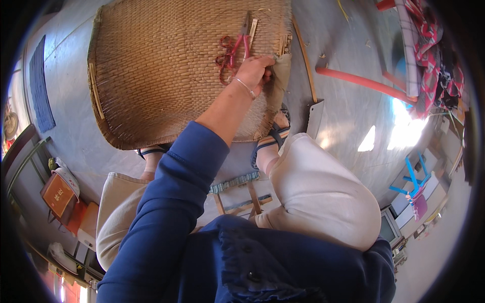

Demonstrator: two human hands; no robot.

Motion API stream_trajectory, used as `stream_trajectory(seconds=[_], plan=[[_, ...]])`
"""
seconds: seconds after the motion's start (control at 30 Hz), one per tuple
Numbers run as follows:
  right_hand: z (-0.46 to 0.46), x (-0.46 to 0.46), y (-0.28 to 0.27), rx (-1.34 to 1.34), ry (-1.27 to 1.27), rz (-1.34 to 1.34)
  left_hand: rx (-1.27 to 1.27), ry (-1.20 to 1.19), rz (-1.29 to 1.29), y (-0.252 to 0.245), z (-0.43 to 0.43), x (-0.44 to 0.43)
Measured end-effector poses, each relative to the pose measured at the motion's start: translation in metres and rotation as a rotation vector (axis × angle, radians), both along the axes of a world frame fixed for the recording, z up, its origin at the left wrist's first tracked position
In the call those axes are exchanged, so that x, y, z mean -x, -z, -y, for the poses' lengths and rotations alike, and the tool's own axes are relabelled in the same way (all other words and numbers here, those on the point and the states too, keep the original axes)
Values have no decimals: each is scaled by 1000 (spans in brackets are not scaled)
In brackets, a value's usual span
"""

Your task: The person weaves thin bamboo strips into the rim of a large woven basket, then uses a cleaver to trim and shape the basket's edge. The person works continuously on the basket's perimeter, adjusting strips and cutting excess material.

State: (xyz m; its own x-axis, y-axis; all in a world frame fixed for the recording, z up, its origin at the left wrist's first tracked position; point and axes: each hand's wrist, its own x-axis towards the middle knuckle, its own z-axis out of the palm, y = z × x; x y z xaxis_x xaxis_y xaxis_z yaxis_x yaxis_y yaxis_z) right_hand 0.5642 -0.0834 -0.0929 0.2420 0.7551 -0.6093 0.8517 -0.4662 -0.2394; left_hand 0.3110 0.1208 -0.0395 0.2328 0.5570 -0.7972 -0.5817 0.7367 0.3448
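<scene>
A large woven wicker winnowing basket [151, 57] lies before me, its worn rim bound with split strips. My left hand [255, 70] pinches a piece of olive cloth [282, 72] wrapped over the basket's right rim. Just above the cloth, the rim's bare strips [285, 44] stick out. Inside the basket, close to that hand, rest pliers with pink handles [246, 41]. Beside them are red-wrapped loop handles [226, 57], apparently of scissors, and a short split strip [253, 29]. A thin wire or cord curls over the weave. My right hand is out of view.
A long wooden stick [305, 57] and a flat metal blade [314, 117] lie right of the basket. Farther right are a red pole [363, 83] and patterned fabric [428, 64]. A dark blue mat [41, 87] lies left. My sandaled feet touch the basket's near edge.
</scene>
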Motion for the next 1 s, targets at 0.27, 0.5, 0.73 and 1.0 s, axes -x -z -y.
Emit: stream_trajectory(seconds=[0.27, 0.5, 0.73, 1.0], plan=[[1, -3, -4, -9, 16, -27, 4, 82, -8, -8, 1, 2], [2, -8, -19, -22, 67, -77, 47, 168, -180, -18, -8, -4], [5, -9, -52, -53, 183, -186, 101, 172, -161, -7, -6, -4], [-22, 7, -127, -172, 295, -408, 36, 83, -97, -5, 9, -1]])
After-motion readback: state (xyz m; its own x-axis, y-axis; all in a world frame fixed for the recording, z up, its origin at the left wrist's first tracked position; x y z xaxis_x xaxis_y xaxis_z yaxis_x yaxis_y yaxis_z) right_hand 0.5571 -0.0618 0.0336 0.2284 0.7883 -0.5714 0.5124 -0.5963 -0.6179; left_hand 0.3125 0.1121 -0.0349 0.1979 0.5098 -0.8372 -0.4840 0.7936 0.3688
